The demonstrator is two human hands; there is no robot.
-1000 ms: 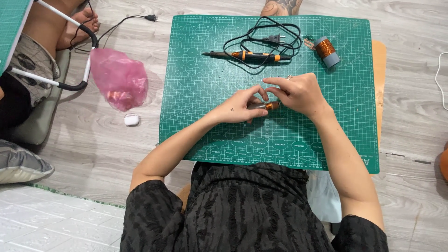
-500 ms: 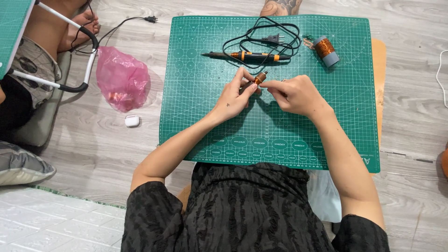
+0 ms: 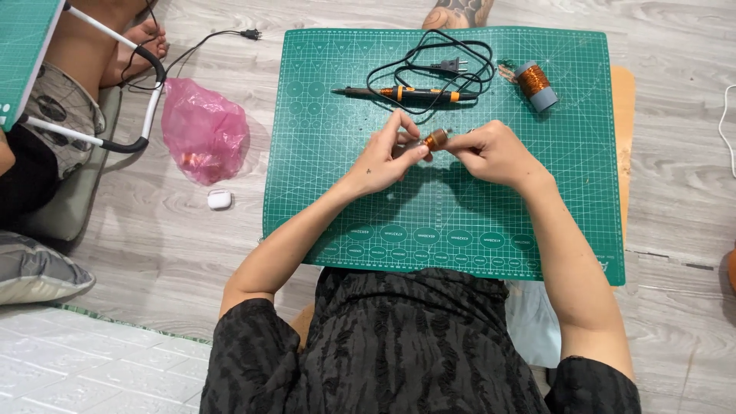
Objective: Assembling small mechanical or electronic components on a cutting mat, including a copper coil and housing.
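1. We are pinching one small copper-wound coil [image 3: 435, 139] between both hands above the middle of the green gridded cutting mat [image 3: 383, 207]: our left hand [image 3: 383, 159] is closing its fingertips on the coil's near end, and our right hand [image 3: 494, 152] is gripping the other end.
2. Farther off on the mat, one orange-and-black soldering iron [image 3: 406, 93] is lying with its looped black cord, and one spool of copper wire [image 3: 534, 84] is resting to the right.
3. Off the mat's left edge, one crumpled pink plastic bag [image 3: 203, 130] and one small white case [image 3: 219, 199] are sitting on the grey wood-look floor.
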